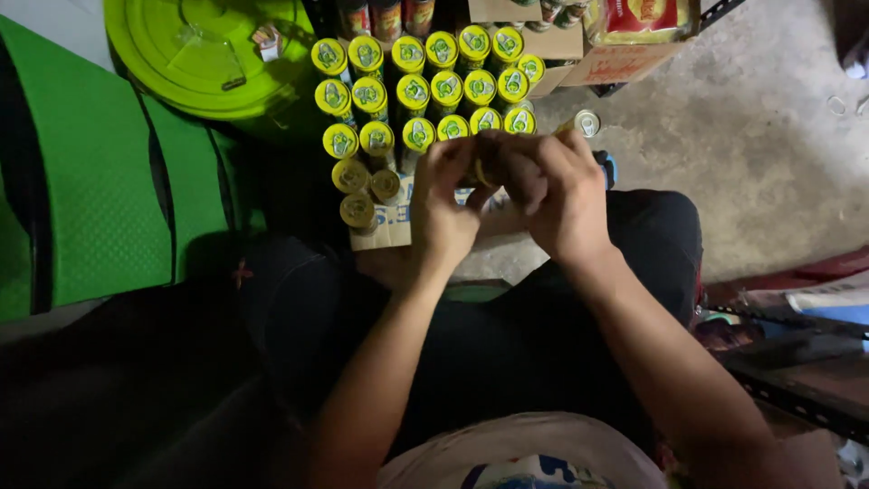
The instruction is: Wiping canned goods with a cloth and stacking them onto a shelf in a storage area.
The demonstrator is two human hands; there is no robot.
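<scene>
Both my hands meet over one can (483, 170) held in front of my knees. My left hand (441, 204) grips it from the left and my right hand (554, 190) covers it from the right; only a sliver of its gold rim shows between the fingers. Just beyond the hands stand several upright cans with yellow lids (416, 91) in tight rows on the floor. Three cans with bare gold tops (360, 186) stand at the near left of the rows, on a piece of cardboard (391, 234).
A lime green plastic lid (195, 54) lies at the upper left beside a green mat (100, 199). Cardboard boxes (615, 59) with packets sit at the top. One more can (587, 122) stands on the concrete floor (769, 136) at the right. Metal shelving bars (797, 398) lie at the lower right.
</scene>
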